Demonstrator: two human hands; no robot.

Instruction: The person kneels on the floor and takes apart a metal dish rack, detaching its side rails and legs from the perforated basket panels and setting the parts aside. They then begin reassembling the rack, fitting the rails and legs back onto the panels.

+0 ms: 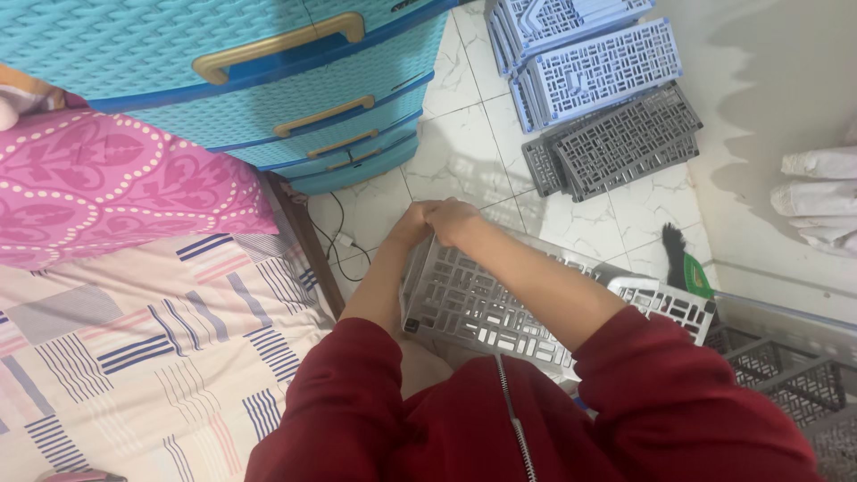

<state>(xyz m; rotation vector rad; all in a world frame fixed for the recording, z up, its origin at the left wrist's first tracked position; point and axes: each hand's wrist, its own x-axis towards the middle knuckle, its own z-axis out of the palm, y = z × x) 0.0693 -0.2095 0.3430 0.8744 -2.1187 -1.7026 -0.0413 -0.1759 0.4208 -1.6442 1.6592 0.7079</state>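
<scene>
- Both hands meet at the far top edge of a grey lattice crate panel (473, 303): the left hand (417, 221) and the right hand (453, 219) are closed over its rim, knuckles together.
- The panel stands tilted in front of the person's lap, above the white tiled floor (455, 152).
- It looks light, stiff and thin, a moulded plastic; the open slots and rims offer sure grips.
- Folded blue and grey crates (607, 107) lie well apart, beyond it, beside a turquoise drawer chest (295, 98).
</scene>
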